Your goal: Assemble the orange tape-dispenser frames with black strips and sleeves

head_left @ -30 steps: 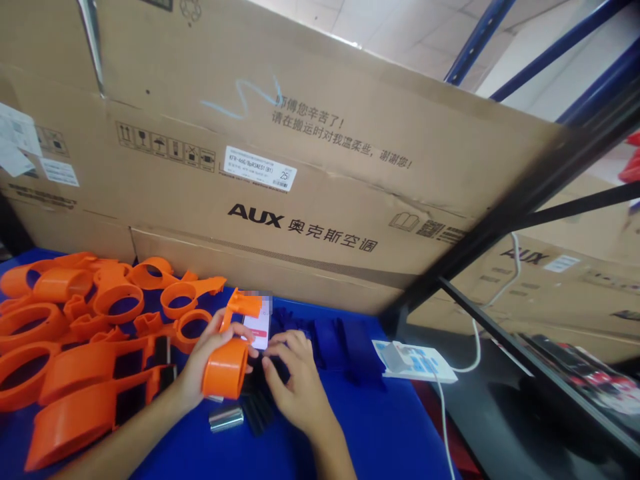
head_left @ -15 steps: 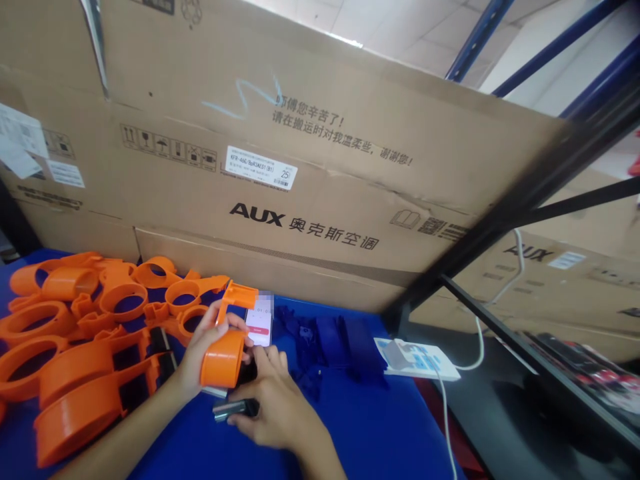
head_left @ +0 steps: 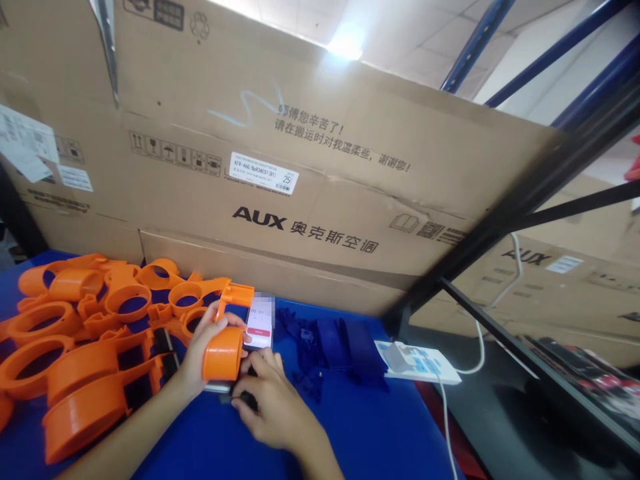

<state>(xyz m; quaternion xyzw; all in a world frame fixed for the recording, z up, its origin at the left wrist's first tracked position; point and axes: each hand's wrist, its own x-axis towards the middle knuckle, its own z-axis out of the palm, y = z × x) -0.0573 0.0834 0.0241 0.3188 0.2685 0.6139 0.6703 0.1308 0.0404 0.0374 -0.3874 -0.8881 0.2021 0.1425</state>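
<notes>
My left hand (head_left: 197,363) is closed around an orange plastic ring with a bracket arm (head_left: 223,355); the arm points up and the ring's wide band faces me. My right hand (head_left: 273,408) is beside the ring's right edge, fingers curled on a small dark object (head_left: 249,400) mostly hidden in the grip. What that object is, I cannot make out. Under the orange ring, a thin pale edge of something shows on the blue surface. Just behind both hands lies a phone (head_left: 260,325) with a lit screen and a red button.
Many similar orange ring parts (head_left: 85,373) are heaped at left. Dark blue pieces (head_left: 345,347) lie right of the phone. A white power strip (head_left: 420,363) with a cable sits farther right. A large cardboard carton (head_left: 320,173) stands behind; a dark rack post (head_left: 480,220) slants at right.
My right hand has shifted slightly left toward the ring, and the shiny dark piece that stuck out of it is now mostly hidden. The left hand keeps hold of the orange ring part.
</notes>
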